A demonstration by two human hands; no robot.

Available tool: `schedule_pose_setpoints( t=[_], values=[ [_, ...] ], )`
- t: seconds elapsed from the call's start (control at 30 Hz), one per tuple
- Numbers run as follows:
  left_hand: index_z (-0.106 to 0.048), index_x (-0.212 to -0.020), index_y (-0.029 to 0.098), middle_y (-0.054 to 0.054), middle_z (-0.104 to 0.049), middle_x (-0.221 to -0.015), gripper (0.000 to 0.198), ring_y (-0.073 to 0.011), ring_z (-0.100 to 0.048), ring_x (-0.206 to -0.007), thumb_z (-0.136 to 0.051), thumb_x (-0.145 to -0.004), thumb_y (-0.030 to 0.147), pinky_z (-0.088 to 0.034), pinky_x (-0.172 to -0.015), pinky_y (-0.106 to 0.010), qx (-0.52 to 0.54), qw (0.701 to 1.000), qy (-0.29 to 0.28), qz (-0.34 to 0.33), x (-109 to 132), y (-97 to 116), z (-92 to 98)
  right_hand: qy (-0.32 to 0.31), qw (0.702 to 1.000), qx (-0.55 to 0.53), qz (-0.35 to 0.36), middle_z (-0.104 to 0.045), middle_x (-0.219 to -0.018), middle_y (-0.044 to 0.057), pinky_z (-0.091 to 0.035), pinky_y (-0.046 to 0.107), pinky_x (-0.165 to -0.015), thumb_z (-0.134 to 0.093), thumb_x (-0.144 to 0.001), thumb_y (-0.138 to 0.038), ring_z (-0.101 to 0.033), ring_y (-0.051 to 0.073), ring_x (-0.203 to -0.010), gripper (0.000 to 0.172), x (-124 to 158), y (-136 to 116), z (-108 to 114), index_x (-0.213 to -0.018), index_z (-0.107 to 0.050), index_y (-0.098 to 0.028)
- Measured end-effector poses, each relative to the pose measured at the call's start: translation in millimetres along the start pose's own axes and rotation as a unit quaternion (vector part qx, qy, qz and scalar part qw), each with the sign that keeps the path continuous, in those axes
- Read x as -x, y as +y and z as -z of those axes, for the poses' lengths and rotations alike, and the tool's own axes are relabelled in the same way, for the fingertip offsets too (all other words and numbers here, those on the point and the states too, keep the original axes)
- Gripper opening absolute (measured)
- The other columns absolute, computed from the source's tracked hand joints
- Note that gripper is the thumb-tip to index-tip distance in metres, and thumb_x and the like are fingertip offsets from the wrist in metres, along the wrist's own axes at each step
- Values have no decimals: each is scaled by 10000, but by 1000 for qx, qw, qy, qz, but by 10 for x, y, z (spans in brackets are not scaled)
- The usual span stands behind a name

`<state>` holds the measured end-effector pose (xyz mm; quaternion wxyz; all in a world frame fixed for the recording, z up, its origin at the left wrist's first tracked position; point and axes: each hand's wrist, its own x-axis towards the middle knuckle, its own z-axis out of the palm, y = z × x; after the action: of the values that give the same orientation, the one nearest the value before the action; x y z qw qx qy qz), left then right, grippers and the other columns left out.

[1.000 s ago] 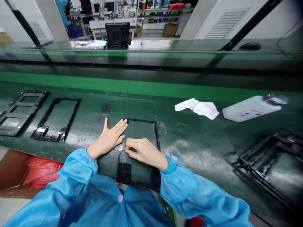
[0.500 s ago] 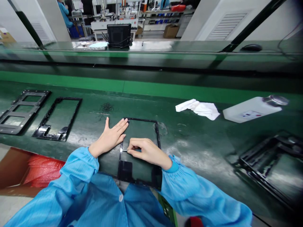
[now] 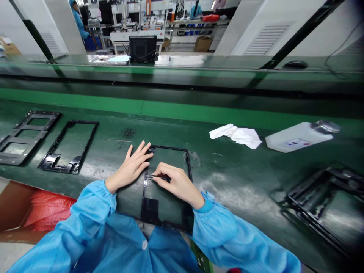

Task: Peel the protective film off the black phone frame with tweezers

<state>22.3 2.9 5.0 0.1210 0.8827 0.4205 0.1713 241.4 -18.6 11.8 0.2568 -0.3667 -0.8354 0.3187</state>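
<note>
A thin black rectangular frame point(image 3: 190, 167) lies on the green workbench right in front of me. My left hand point(image 3: 132, 165) rests flat with fingers spread over its upper left corner and left side. Pinched in my right hand point(image 3: 176, 182) is a pair of tweezers point(image 3: 151, 176), dark along the body with shiny tips. The tips point left at the frame's left side bar, close to a small bright spot there; whether they touch it I cannot tell. Broad black panels point(image 3: 150, 209) fill the frame's lower corners.
To the left lie a second black frame point(image 3: 94, 133) and a grey plate with windows point(image 3: 42, 132). Fine black scraps point(image 3: 127, 133) lie beyond my left hand. At right are a crumpled white cloth point(image 3: 246, 137), a white bottle point(image 3: 295, 138) and stacked black frames point(image 3: 309, 216).
My right hand has shifted slightly, and the tweezers' tips have moved a little up along the frame's left bar. My left fingers have spread wider. The view has tilted slightly.
</note>
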Motion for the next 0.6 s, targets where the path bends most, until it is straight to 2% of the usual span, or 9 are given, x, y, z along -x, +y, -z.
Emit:
schedule_pose_setpoints(
  t=[0.07, 0.13, 0.33, 0.47, 0.6],
  values=[
    [-639, -1127, 245, 12, -223, -1565, 396, -193, -35, -1472, -259, -1045, 322, -112, -1180, -512, 53, 999, 8, 12, 2, 10, 48, 22, 1000, 12, 0, -605, -897, 33, -435, 231, -709, -535, -946, -288, -575, 146, -793, 126, 4, -8, 11, -915, -603, -187],
    [-672, -965, 234, 32, -270, -1548, 418, -197, -38, -1472, -275, -1042, 340, -123, -1181, -511, 90, 996, -3, 11, 1, 30, 93, 38, 999, 24, 0, -599, -893, 39, -441, 236, -699, -516, -956, -304, -573, 149, -787, 149, 9, -14, 17, -929, -607, -188],
    [-642, -861, 212, 1, -346, -1515, 299, -223, -93, -1469, -425, -995, 369, -160, -1170, -528, 91, 996, -15, 3, 5, 73, 139, 67, 997, 50, 5, -590, -900, 49, -457, 245, -687, -487, -971, -309, -580, 160, -801, 162, 6, -25, 13, -948, -599, -195],
    [-627, -834, 213, -5, -391, -1490, 285, -213, -117, -1467, -421, -993, 329, -189, -1158, -527, 54, 999, 8, 3, 13, 53, 142, 83, 994, 72, 14, -593, -905, 59, -468, 255, -718, -475, -975, -305, -593, 178, -863, 165, 3, -40, 15, -929, -589, -195],
    [-581, -810, 210, -12, -423, -1472, 287, -212, -163, -1460, -405, -997, 336, -182, -1158, -528, 61, 997, 35, 16, 13, 16, 139, 77, 994, 81, 16, -594, -928, 57, -463, 251, -733, -470, -979, -295, -592, 173, -878, 158, 10, -42, 19, -941, -584, -194]
  ],
)
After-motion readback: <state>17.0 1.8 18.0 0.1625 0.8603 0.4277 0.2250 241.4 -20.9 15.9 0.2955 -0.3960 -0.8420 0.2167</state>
